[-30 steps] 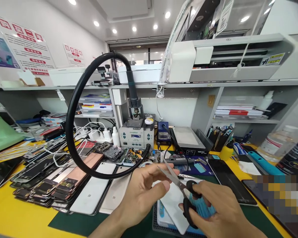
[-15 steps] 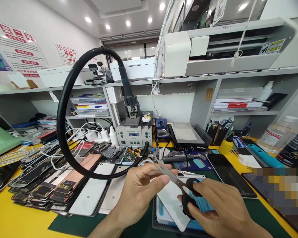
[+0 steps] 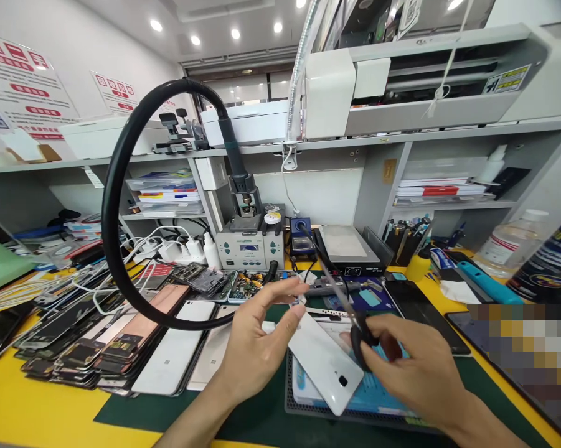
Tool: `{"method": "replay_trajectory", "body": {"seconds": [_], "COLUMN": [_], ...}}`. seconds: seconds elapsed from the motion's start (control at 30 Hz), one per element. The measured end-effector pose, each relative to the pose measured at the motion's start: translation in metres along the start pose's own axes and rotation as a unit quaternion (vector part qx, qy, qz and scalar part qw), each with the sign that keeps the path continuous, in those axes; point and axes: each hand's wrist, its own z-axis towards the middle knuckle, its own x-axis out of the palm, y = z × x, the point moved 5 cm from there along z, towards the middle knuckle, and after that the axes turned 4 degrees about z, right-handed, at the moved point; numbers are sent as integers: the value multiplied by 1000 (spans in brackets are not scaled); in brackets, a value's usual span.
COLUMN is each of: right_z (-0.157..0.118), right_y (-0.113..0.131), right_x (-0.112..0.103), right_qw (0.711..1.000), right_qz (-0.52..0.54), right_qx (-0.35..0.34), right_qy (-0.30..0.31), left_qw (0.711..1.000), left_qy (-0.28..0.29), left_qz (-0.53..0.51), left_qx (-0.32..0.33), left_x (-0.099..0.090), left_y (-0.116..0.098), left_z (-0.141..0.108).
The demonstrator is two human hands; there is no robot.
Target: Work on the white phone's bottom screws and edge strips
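My right hand (image 3: 415,367) grips a pair of scissors (image 3: 340,287) by the black handles, with the blades pointing up and away and looking nearly closed. To the left, my left hand (image 3: 256,333) hovers with thumb and fingers apart. I see no object held between them. Below and between the hands lies a white phone (image 3: 329,364), back side up and slanted, its camera window near the lower end. Under the phone is a blue-and-white flat pack (image 3: 378,392) on a dark mesh-edged tray (image 3: 303,401). A white slotted strip (image 3: 324,312) lies just behind the phone.
Stacked phones and screens (image 3: 121,348) cover the left side. A hot-air station (image 3: 249,249) stands behind, its thick black hose (image 3: 109,205) looping out in front. A heating plate (image 3: 350,249) sits at the back. Black phone (image 3: 420,314) and bottles (image 3: 511,242) are at right.
My left fingers, earlier close together at the scissor blades, have spread apart. The scissors have moved away from them and their blades have come together. The whole view has shifted slightly.
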Motion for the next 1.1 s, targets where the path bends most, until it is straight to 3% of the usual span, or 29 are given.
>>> {"method": "replay_trajectory", "body": {"seconds": [0.13,0.33,0.53,0.7,0.9,1.1], "right_z": [4,8,9,4,-9,-1], "right_y": [-25,-45,-50,-51,-59,-65], "right_x": [-3,-6,-3,8,27,32], "right_qw": [987,963,964,958,916,859], "right_qz": [60,81,37,-28,-97,-108], "right_qx": [147,257,258,249,291,334], "right_qy": [8,11,57,138,260,372], "left_qw": [980,959,963,964,958,962], "left_qy": [53,77,135,133,81,41], "left_qz": [188,250,147,17,-118,-156], "left_qx": [-41,-107,-182,-230,-248,-219], "left_x": [-8,-15,2,5,-7,-24], "left_y": [11,33,61,72,62,36], "left_z": [10,2,-4,3,5,24]}}
